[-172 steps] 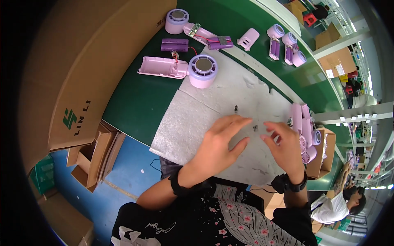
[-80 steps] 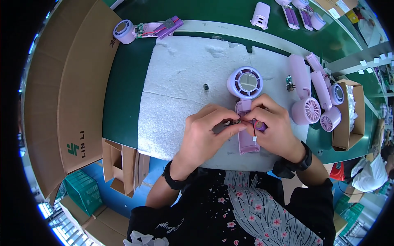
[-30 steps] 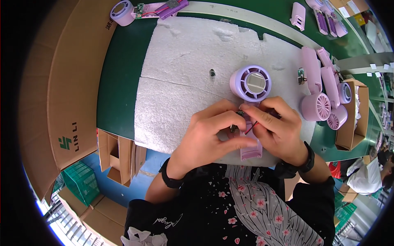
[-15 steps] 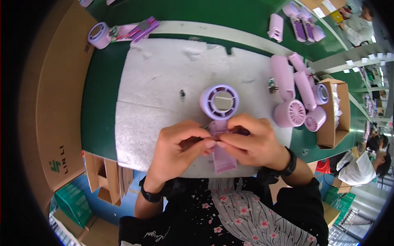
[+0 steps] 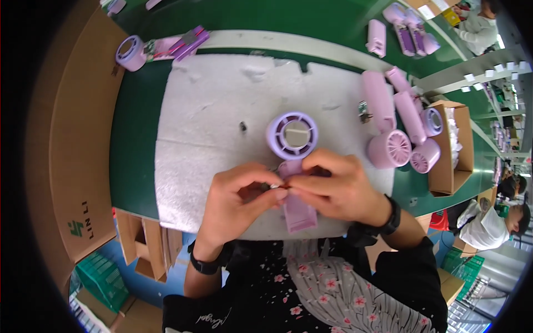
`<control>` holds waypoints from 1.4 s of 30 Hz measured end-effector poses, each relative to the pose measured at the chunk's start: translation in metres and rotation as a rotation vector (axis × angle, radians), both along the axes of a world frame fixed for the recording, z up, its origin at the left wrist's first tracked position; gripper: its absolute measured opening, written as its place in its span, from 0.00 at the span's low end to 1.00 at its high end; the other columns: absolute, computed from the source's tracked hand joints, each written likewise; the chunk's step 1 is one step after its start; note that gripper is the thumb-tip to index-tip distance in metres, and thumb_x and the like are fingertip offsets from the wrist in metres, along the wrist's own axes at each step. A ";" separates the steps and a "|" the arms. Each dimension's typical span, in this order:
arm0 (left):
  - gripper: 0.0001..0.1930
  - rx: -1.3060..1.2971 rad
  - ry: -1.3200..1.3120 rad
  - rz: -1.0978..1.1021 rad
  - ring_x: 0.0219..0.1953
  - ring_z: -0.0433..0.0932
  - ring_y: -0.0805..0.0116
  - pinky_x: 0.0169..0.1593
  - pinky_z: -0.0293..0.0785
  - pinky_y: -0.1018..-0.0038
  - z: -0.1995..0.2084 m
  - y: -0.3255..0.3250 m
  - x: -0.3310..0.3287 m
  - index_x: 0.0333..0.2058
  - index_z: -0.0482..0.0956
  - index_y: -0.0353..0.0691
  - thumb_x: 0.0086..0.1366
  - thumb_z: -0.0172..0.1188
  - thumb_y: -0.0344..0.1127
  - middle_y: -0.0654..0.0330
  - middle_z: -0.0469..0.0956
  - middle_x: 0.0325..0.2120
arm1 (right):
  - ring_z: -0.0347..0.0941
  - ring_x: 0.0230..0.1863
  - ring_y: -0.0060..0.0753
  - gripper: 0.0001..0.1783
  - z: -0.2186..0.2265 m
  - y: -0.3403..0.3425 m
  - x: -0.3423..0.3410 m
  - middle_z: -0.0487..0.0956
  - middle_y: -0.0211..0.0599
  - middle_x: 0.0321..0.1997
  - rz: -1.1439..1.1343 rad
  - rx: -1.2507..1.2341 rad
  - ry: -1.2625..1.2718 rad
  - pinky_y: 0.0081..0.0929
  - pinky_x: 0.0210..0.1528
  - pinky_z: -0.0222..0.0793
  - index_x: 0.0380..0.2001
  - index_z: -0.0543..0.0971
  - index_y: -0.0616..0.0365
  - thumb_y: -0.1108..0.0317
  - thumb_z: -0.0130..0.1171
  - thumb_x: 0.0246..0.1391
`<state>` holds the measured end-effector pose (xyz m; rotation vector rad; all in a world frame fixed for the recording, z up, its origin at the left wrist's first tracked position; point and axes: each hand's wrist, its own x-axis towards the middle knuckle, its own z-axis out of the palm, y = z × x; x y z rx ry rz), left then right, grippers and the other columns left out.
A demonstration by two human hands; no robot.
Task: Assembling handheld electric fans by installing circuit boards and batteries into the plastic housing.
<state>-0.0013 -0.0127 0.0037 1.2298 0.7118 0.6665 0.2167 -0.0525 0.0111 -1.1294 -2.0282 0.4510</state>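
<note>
Two hands (image 5: 236, 195), formerly apart, pinching small part (image 5: 274, 186)

At my twelve o'clock the fan head (image 5: 292, 151) is lavender round a silver disc (image 5: 297, 134), its handle shell (image 5: 301, 215) pink, the foam sheet (image 5: 216, 144) white. At ten, a brown carton (image 5: 83, 139). My black top (image 5: 252, 286) bears pink blossoms (image 5: 331, 283) on grey.

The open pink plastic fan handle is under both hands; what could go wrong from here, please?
The left hand and right hand pinch what looks like a thin red wire above the pink handle, so tugging might strain it. The bare green circuit board beyond the right hand could get bumped.
</note>
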 end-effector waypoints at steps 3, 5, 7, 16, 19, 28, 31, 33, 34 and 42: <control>0.14 0.002 -0.032 0.003 0.37 0.83 0.68 0.41 0.83 0.75 0.000 0.004 0.004 0.44 0.79 0.29 0.59 0.62 0.14 0.53 0.79 0.37 | 0.74 0.25 0.25 0.13 0.000 0.003 0.005 0.74 0.31 0.33 0.027 -0.036 0.038 0.22 0.23 0.69 0.33 0.86 0.55 0.75 0.72 0.39; 0.16 0.011 -0.049 0.008 0.38 0.83 0.67 0.43 0.84 0.74 0.000 0.003 0.002 0.46 0.79 0.29 0.58 0.62 0.13 0.51 0.79 0.38 | 0.73 0.24 0.25 0.13 0.002 0.001 0.008 0.74 0.31 0.33 0.047 -0.083 0.014 0.22 0.23 0.68 0.33 0.86 0.55 0.76 0.71 0.39; 0.20 0.005 -0.014 -0.014 0.40 0.83 0.66 0.45 0.83 0.74 -0.001 0.002 0.001 0.49 0.77 0.29 0.57 0.63 0.13 0.51 0.80 0.40 | 0.73 0.24 0.25 0.14 0.003 0.000 0.010 0.74 0.31 0.33 0.056 -0.105 0.022 0.21 0.23 0.68 0.34 0.87 0.55 0.77 0.71 0.39; 0.18 0.036 0.011 0.055 0.37 0.83 0.73 0.45 0.82 0.77 -0.004 -0.003 0.002 0.47 0.80 0.33 0.57 0.67 0.18 0.58 0.83 0.37 | 0.71 0.25 0.24 0.15 0.003 -0.001 0.014 0.73 0.31 0.32 0.075 -0.195 0.063 0.21 0.23 0.66 0.35 0.87 0.54 0.78 0.71 0.39; 0.18 0.067 -0.006 0.056 0.37 0.83 0.73 0.45 0.82 0.77 -0.003 -0.003 0.003 0.46 0.80 0.32 0.56 0.68 0.17 0.58 0.83 0.37 | 0.71 0.24 0.24 0.15 0.005 0.000 0.013 0.73 0.31 0.32 0.050 -0.187 0.052 0.21 0.23 0.66 0.35 0.87 0.53 0.78 0.71 0.39; 0.22 -0.097 -0.063 0.018 0.44 0.82 0.67 0.49 0.82 0.72 -0.001 0.002 0.001 0.47 0.75 0.29 0.53 0.66 0.12 0.51 0.80 0.42 | 0.71 0.23 0.24 0.15 0.006 -0.002 0.011 0.72 0.30 0.32 -0.003 -0.030 -0.109 0.22 0.21 0.64 0.34 0.86 0.54 0.75 0.74 0.37; 0.23 -0.082 -0.071 0.013 0.45 0.82 0.67 0.49 0.82 0.72 -0.004 0.002 0.000 0.48 0.74 0.29 0.53 0.66 0.11 0.51 0.80 0.43 | 0.71 0.22 0.24 0.16 0.004 -0.002 0.010 0.72 0.30 0.32 -0.011 0.034 -0.144 0.22 0.20 0.64 0.34 0.86 0.53 0.75 0.74 0.35; 0.23 -0.074 -0.075 0.012 0.45 0.82 0.67 0.49 0.82 0.72 -0.003 0.003 0.000 0.48 0.74 0.30 0.53 0.66 0.11 0.51 0.79 0.43 | 0.71 0.22 0.24 0.18 0.003 -0.002 0.010 0.72 0.30 0.32 -0.010 0.091 -0.155 0.22 0.20 0.64 0.34 0.86 0.53 0.75 0.74 0.33; 0.23 -0.086 -0.073 0.021 0.44 0.82 0.67 0.49 0.82 0.72 -0.001 0.003 0.001 0.48 0.74 0.30 0.53 0.66 0.11 0.51 0.80 0.43 | 0.71 0.22 0.24 0.18 0.003 -0.002 0.010 0.72 0.30 0.32 -0.009 0.091 -0.156 0.22 0.20 0.64 0.34 0.86 0.53 0.75 0.74 0.33; 0.22 -0.064 -0.064 0.021 0.44 0.82 0.67 0.49 0.82 0.72 -0.002 0.001 0.002 0.46 0.73 0.30 0.53 0.66 0.11 0.52 0.80 0.42 | 0.71 0.22 0.24 0.19 0.009 -0.002 0.013 0.72 0.30 0.32 -0.006 0.074 -0.193 0.21 0.20 0.63 0.34 0.86 0.52 0.74 0.74 0.31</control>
